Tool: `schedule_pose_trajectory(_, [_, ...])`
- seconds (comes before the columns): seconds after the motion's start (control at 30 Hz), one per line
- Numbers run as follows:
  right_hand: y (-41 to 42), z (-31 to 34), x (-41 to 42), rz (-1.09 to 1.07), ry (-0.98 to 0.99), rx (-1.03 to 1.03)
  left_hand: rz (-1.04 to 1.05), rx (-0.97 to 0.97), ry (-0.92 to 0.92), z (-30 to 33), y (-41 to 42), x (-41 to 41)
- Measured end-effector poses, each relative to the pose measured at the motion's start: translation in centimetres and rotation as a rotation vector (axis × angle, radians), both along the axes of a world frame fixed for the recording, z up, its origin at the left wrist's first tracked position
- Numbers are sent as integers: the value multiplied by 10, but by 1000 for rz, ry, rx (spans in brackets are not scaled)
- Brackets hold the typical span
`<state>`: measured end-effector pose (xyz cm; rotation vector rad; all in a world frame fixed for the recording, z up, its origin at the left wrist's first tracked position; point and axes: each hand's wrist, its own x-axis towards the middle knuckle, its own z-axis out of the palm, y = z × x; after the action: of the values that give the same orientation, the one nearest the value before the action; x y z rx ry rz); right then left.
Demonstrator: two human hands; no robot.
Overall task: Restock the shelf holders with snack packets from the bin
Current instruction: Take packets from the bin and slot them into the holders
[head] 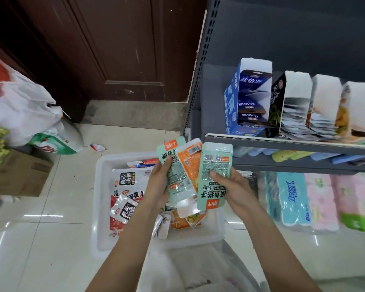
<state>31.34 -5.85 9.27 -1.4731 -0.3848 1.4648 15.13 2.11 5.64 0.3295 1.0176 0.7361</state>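
Head view, left to right: at the far left edge we see a white plastic carrier bag [23, 110], partly cut off and blurred, resting above a brown cardboard box [19, 175] on the pale tiled floor [51, 239]. Behind stands a dark brown wooden door [97, 49].

Next comes the white plastic bin [101, 207], sitting on the floor below our arms. Red, white and black snack packets [125, 197] lie loose in it; our forearms hide much of its middle, so we cannot tell how many packets it holds.

Our left hand [159, 182] grips a fanned bunch of mint-green and orange snack packets [181, 165], thumb across the front; how many are in the bunch is hard to make out, since they overlap. Just beside it, our right hand [233, 188] pinches a single mint-green snack packet [215, 175] upside down, thumb on its back face. Both are held above the bin, in front of the shelf edge.

To the right is the grey metal shelf [282, 144], with a blue cardboard holder [240, 102] and a row of white cardboard holders [324, 102] standing side by side, packets stacked inside. The rightmost holder is cut off. Below, pastel wrapped tissue packs [303, 201] are blurred.
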Motion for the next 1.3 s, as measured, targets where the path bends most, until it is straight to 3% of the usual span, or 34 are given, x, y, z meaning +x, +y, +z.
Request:
schedule_pose_trajectory(0.27, [-16,-3,38,-40,-178,-13,-162,309,298,29,-24,54])
schedule_pose_trajectory(0.5, [-45,4,130,-101,-45,78,91,285,333,45,-62,128])
schedule_pose_trajectory(0.67, [-90,30,225,-136,-126,256,238,338,374,61,-99,198])
schedule_pose_trajectory(0.77, [-109,43,281,-116,66,206,294,349,383,68,-116,235])
schedule_pose_trajectory(0.87, [-122,48,323,-159,523,165,281,364,393,72,-129,266])
schedule_pose_trajectory(0.9, [-125,50,331,-167,577,161,267,369,400,73,-132,275])
schedule_pose_trajectory(0.97, [-127,54,342,-224,515,96,245,373,409,75,-138,290])
schedule_pose_trajectory(1.07, [-127,52,351,-318,272,13,230,383,413,79,-142,304])
schedule_pose_trajectory(1.3, [-124,48,370,-265,-38,50,253,376,429,87,-136,316])
